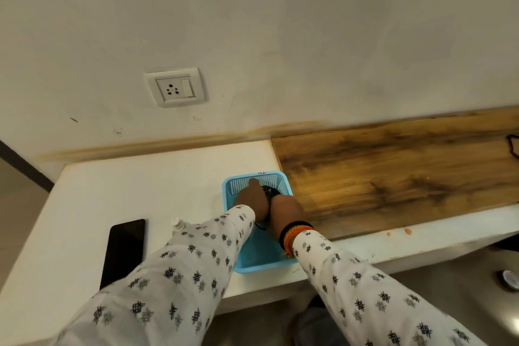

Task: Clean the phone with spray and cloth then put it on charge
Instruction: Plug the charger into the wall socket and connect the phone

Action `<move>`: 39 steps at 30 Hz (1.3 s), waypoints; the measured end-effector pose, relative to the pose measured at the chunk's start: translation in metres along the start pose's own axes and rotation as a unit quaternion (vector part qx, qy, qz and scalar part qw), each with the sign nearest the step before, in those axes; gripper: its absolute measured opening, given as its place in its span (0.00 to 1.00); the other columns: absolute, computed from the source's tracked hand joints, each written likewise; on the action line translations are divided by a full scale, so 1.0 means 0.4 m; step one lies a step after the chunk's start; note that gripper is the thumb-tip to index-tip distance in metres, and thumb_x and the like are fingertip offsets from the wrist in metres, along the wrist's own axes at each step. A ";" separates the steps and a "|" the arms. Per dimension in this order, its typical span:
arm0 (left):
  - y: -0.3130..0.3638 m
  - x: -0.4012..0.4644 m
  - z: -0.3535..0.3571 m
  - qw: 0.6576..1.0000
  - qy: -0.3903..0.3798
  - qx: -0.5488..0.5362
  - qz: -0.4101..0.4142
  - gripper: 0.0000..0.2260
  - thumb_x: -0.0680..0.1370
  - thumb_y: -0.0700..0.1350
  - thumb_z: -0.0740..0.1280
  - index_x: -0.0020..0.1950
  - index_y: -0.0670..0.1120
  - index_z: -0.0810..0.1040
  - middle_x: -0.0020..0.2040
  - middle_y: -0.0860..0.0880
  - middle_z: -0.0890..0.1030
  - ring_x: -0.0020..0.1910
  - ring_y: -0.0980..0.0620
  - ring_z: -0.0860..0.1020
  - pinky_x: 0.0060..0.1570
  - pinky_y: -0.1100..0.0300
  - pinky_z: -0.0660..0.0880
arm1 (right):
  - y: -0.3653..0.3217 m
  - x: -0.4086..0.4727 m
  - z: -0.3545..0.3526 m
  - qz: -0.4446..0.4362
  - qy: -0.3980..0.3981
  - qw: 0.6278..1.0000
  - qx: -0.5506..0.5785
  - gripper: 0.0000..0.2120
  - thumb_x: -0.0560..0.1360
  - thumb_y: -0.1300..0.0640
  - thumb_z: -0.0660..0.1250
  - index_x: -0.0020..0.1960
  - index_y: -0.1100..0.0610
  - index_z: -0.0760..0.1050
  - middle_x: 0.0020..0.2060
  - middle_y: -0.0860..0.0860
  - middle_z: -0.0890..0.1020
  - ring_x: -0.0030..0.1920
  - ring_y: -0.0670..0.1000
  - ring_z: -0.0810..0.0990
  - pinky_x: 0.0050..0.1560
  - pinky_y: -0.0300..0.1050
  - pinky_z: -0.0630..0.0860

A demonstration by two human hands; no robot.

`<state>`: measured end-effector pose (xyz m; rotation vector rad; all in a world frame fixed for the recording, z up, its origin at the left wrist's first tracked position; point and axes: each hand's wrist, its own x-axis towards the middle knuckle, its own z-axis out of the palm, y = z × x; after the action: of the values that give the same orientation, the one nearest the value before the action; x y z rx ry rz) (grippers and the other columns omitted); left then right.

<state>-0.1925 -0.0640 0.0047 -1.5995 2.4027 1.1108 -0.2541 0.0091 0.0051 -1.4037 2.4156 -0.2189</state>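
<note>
White counter (157, 177) edge carries blue basket (259, 257) (both hands inside).

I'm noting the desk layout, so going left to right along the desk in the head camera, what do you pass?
Phone → spray bottle → blue basket, with both hands reaching into it → wooden board.

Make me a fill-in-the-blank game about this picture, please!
1. Both hands reach into the ____ basket.
2. The phone lies flat on the white counter, to the ____ of the basket.
3. The socket on the wall has ____ plugged into it.
4. The right wrist wears orange and black ____.

Missing words: blue; left; nothing; bands
</note>
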 end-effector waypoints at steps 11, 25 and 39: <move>0.011 -0.085 -0.119 0.954 0.105 -0.279 0.023 0.15 0.72 0.42 0.72 0.57 0.45 0.74 0.52 0.43 0.82 0.49 0.43 0.82 0.51 0.49 0.81 | -0.032 -0.026 -0.106 0.030 0.146 0.956 0.253 0.17 0.74 0.65 0.61 0.58 0.55 0.81 0.57 0.53 0.81 0.56 0.55 0.79 0.55 0.43 0.75; -0.072 -0.423 -0.451 0.845 0.089 -0.504 0.152 0.08 0.78 0.45 0.69 0.55 0.48 0.84 0.52 0.41 0.85 0.49 0.42 0.84 0.45 0.48 0.83 | -0.293 -0.206 -0.316 -0.051 0.091 0.812 0.574 0.10 0.74 0.61 0.69 0.53 0.52 0.77 0.49 0.54 0.84 0.47 0.52 0.84 0.41 0.44 0.83; -0.162 -0.539 -0.554 0.759 0.060 -0.635 0.133 0.07 0.82 0.45 0.61 0.51 0.43 0.77 0.47 0.43 0.84 0.42 0.44 0.83 0.42 0.47 0.83 | -0.406 -0.284 -0.368 -0.047 0.028 0.692 0.719 0.09 0.78 0.65 0.65 0.58 0.62 0.75 0.48 0.63 0.83 0.38 0.56 0.83 0.40 0.50 0.81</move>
<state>0.0348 -0.0373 0.2227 -1.4159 1.8745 3.2045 -0.1237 0.0207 0.2145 -0.6408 1.2744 -1.7010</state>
